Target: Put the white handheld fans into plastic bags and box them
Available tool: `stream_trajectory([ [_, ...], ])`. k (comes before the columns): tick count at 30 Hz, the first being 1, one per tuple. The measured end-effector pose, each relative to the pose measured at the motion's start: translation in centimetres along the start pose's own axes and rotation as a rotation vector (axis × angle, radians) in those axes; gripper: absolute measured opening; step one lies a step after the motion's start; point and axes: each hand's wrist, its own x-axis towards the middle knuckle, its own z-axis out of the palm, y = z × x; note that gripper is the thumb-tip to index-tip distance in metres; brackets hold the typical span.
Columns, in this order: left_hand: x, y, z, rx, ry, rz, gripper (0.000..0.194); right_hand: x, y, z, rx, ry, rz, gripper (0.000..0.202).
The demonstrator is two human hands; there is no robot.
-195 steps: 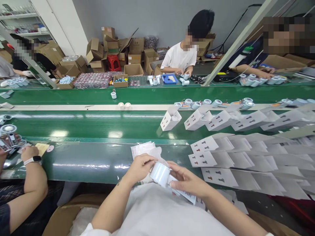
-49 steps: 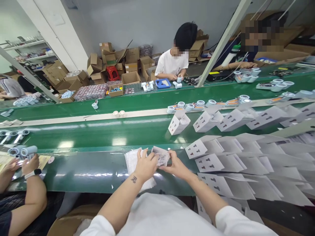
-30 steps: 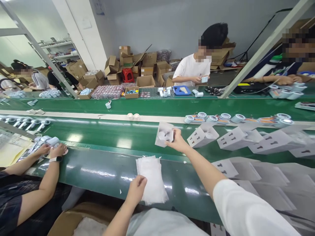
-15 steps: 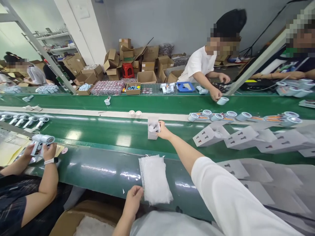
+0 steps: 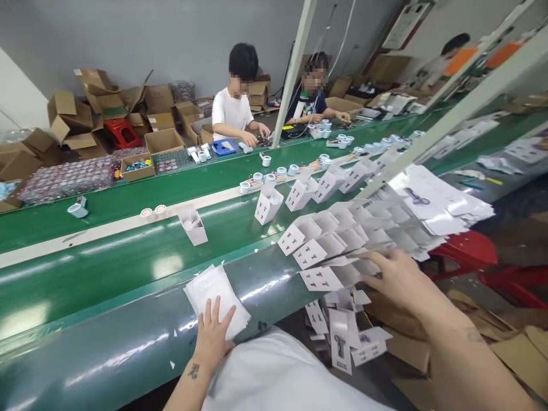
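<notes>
Left hand (image 5: 210, 338): palm down, fingers spread and extended, resting on a stack of thin white sleeves (image 5: 220, 299). The sleeves are soft, matte and slightly translucent, roughly rectangular, with uneven, lightly frayed edges. The stack lies aslant across the counter (image 5: 124, 354), its lower corner close to the near edge. The counter surface is smooth, dark green and glossy, with streaked reflections and small white paper scraps.

Right hand (image 5: 398, 279): at the right-hand part of the counter, at the nearest row of open white cartons (image 5: 319, 278). Thumb and fingers are partly curled about the carton flaps; owing to motion blur, it cannot be told whether they pinch one. The cartons are thin, stiff card, square-sided, flaps raised, printed with small figures, and packed closely in rows.

Beyond the counter's far edge, a single open carton (image 5: 197, 235) stands on the smooth green belt (image 5: 98, 265), apart from both hands, with pale wrapping visible inside. Further right on the belt stands a line of filled cartons (image 5: 268, 210). Two round cream discs (image 5: 160, 209) sit on the flat pale strip (image 5: 43, 246) behind. Below the counter's near edge, loose folded cartons (image 5: 341, 342) lie in a jumbled pile.
</notes>
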Motion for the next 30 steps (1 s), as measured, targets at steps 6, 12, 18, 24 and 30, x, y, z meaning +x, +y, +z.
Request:
stream_trajectory([
  [6,1.1,-0.9,2.0,0.094,-0.081,0.060,0.067,-4.7,1.6,8.2,0.082,-0.062,-0.007,0.043],
  [12,0.2,-1.1,1.4,0.002,-0.130,0.004,0.071,-5.6,-2.6,8.6,0.164,0.022,-0.084,0.039],
  [18,-0.8,-0.8,-0.4,-0.128,-0.086,0.034,0.079,-5.1,-9.5,7.1,0.374,-0.006,-0.264,0.036],
  [24,-1.1,-0.8,-0.2,-0.269,0.034,-0.193,0.073,-1.9,-17.3,10.1,0.498,0.022,-0.432,0.038],
  [30,1.4,-0.8,0.7,-0.432,-0.031,-0.267,0.084,0.0,-19.9,11.9,0.401,-0.040,-0.538,0.043],
])
